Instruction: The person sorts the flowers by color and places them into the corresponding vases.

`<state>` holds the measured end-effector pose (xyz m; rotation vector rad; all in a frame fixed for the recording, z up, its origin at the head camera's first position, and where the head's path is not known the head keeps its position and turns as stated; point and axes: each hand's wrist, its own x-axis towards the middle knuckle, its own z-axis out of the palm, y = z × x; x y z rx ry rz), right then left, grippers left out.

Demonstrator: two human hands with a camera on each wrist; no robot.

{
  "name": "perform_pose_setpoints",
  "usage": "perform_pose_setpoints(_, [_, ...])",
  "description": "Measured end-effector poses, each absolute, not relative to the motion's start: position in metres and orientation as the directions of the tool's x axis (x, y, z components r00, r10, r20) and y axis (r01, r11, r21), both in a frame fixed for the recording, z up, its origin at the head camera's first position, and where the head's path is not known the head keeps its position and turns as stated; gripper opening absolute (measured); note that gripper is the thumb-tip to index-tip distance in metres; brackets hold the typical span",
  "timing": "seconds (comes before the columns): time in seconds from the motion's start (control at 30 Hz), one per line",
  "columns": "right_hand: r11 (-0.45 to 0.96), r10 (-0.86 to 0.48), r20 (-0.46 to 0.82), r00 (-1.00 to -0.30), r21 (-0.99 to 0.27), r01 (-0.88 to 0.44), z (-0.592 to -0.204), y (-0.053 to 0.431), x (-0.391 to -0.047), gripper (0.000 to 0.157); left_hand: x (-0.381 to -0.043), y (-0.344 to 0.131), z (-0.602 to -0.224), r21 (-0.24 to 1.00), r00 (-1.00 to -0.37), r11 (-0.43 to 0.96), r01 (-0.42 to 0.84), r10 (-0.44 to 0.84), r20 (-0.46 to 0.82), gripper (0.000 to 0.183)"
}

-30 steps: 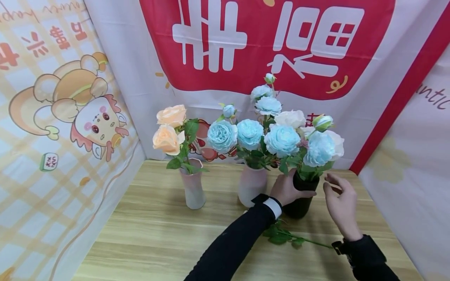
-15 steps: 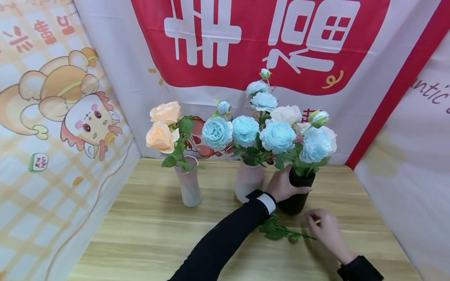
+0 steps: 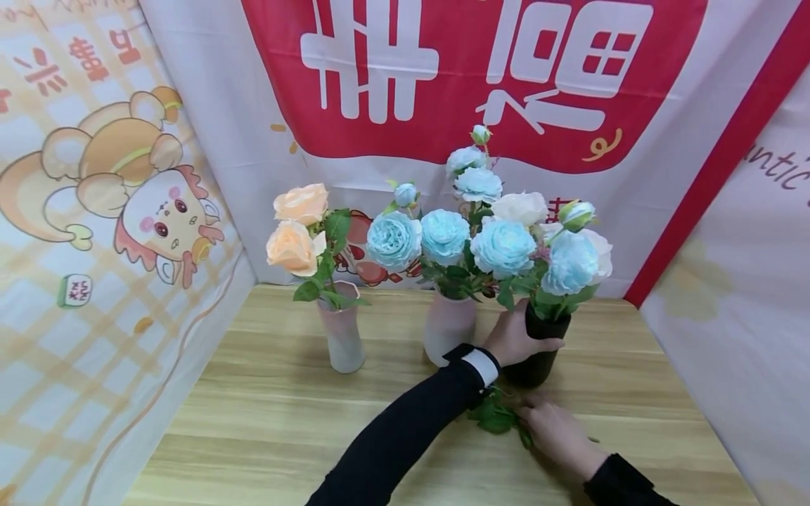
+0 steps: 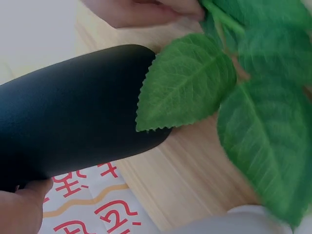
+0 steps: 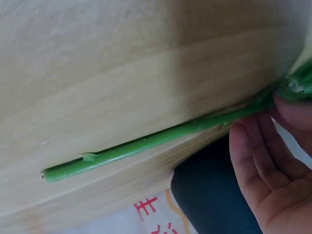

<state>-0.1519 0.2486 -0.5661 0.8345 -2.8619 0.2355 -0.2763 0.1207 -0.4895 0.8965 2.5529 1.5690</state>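
My left hand (image 3: 514, 337) grips the side of a black vase (image 3: 536, 370), which holds a blue flower (image 3: 571, 264) with a bud and leaves. In the left wrist view one of its digits shows at the vase's (image 4: 83, 109) lower edge. Just in front of the vase, my right hand (image 3: 560, 434) pinches a leafy green flower stem (image 5: 131, 147) low over the wooden table. The stem's bare cut end points away from the fingers in the right wrist view. Its leaves (image 3: 495, 416) reach toward my left forearm; whatever lies at that end is hidden.
A pink-and-white vase (image 3: 449, 330) with blue flowers stands close left of the black one. Farther left is a slimmer pink-and-white vase (image 3: 344, 344) with peach roses (image 3: 294, 247). Printed cloth (image 3: 392, 176) hangs behind and on both sides of the table (image 3: 266, 422).
My right hand has come down from beside the black vase to the stem on the table and taken hold of it near the leaves. The left hand stays on the vase.
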Motion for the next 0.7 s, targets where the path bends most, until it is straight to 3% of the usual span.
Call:
perform_pose_setpoints(0.1, [0.833, -0.537, 0.19, -0.822, -0.037, -0.552, -0.569, 0.244, -0.152, 0.016, -0.274, 0.121, -0.49, 0.825, -0.848, 0.34, 0.451, 0.45, 0.278, 0.088])
perform_pose_setpoints(0.47, [0.842, -0.532, 0.194, -0.824, 0.024, -0.539, -0.568, 0.24, -0.151, 0.021, -0.274, 0.122, -0.487, 0.773, -0.859, 0.434, 0.463, 0.435, 0.271, 0.094])
perform_pose_setpoints(0.7, [0.787, -0.617, 0.154, -0.772, 0.088, -0.611, -0.556, 0.247, -0.148, 0.03, -0.275, 0.124, -0.483, 0.747, -0.88, 0.52, 0.416, 0.436, 0.187, 0.103])
